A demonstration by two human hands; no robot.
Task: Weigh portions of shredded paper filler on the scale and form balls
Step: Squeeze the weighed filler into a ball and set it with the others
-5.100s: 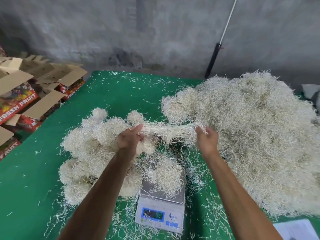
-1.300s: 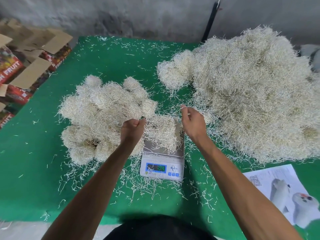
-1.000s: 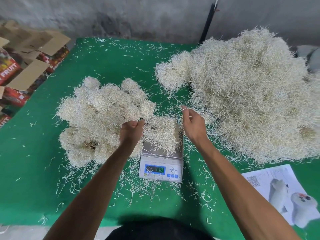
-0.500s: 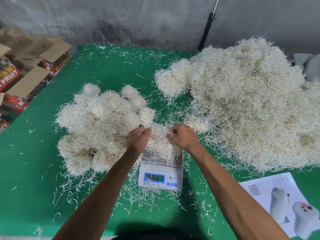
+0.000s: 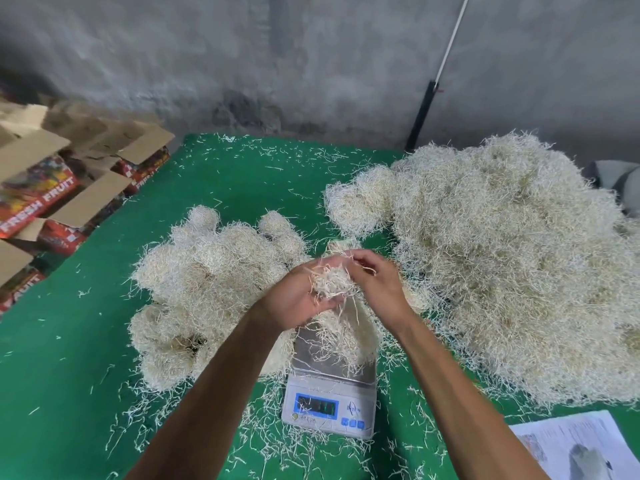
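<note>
I am lifting the portion off the scale. Both hands, left hand and right hand, are grasping it, compacting a ball.

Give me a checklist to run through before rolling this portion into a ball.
1. Portion held in both hands: ok, left hand cups it and right hand grips it.
2. Portion fully off the scale: not ok, strands still trail onto the pan.
3. Scale reading: cannot tell, digits blurred.
4. Space beside the finished balls: ok, bare green cloth on their left.
5. Loose filler heap apart from the portion: ok.
</note>
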